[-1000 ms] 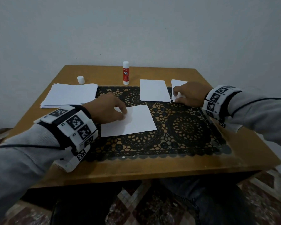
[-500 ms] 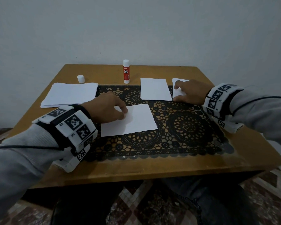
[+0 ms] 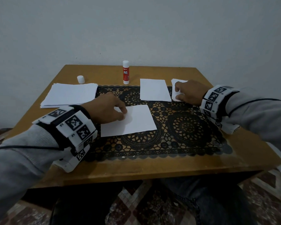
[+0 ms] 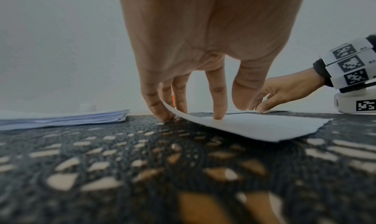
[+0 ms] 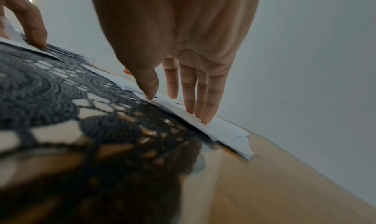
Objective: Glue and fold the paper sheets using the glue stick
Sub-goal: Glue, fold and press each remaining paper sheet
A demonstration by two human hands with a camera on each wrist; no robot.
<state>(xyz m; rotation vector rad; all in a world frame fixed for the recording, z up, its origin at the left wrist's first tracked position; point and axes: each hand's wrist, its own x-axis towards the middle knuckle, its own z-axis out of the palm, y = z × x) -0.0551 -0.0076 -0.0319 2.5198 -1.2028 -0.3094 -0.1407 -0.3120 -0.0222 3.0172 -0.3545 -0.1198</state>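
A red and white glue stick stands uncapped at the back of the wooden table; its white cap sits to its left. My left hand rests its fingertips on the left part of a white sheet lying on the black lace mat. In the left wrist view the sheet's left edge lifts a little against my fingers. My right hand presses straight fingers on a small folded paper at the mat's far right corner.
A stack of white sheets lies at the left of the table. Another single white sheet lies between the glue stick and my right hand. A grey wall stands just behind the table.
The right hand's fingers have shifted slightly over the folded paper. The left hand stays on the middle sheet.
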